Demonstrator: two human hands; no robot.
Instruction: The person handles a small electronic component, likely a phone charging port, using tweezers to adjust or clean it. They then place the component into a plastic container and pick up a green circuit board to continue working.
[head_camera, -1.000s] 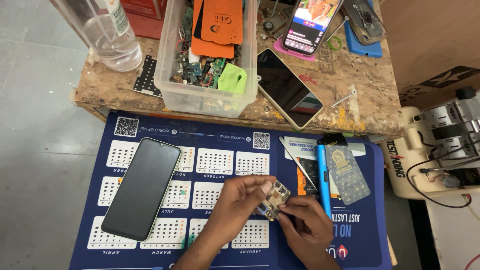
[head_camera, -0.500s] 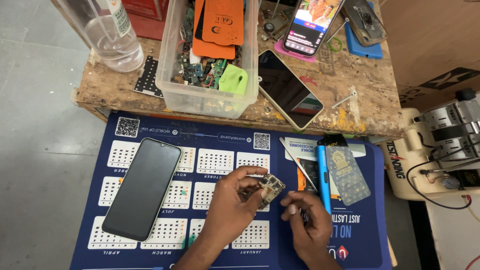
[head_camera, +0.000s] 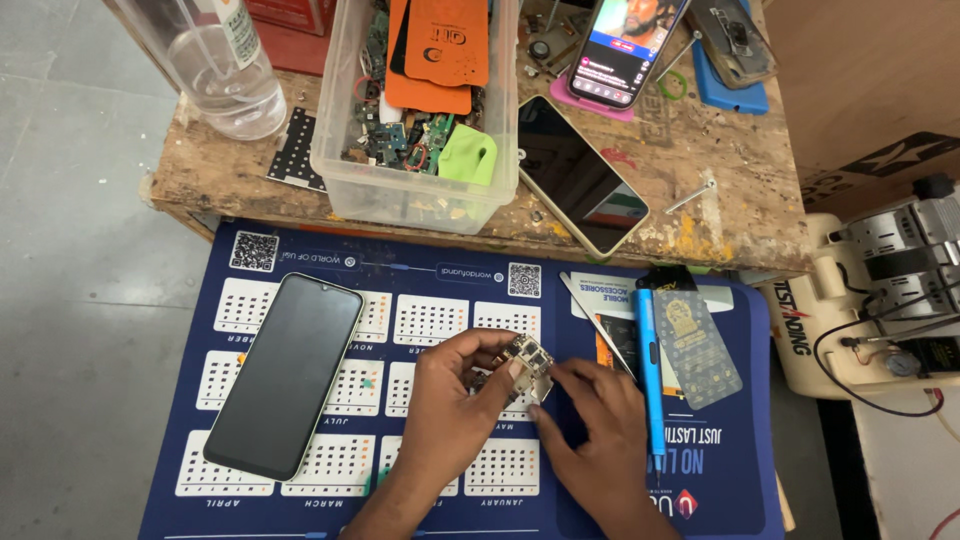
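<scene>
My left hand (head_camera: 455, 400) holds a small phone circuit board (head_camera: 524, 362) between thumb and fingers, just above the blue printed work mat (head_camera: 330, 470). My right hand (head_camera: 590, 430) is right beside it, fingertips touching the board's lower right edge; whether it holds a tool is hidden. A black phone (head_camera: 287, 372) lies face down on the mat to the left of my hands. A blue pen-shaped tool (head_camera: 650, 370) and a phone part with a gold label (head_camera: 697, 348) lie to the right.
A worn wooden bench (head_camera: 700, 215) sits beyond the mat, carrying a clear plastic bin of parts and orange covers (head_camera: 420, 110), a clear bottle (head_camera: 225, 65), a dark phone screen (head_camera: 575, 170), a lit phone (head_camera: 622, 45) and a blue case (head_camera: 735, 70). A machine (head_camera: 880, 290) stands at right.
My hands shifted slightly up and left with the circuit board, which turned in my left fingers. My right hand moved from beneath the board to its lower right side.
</scene>
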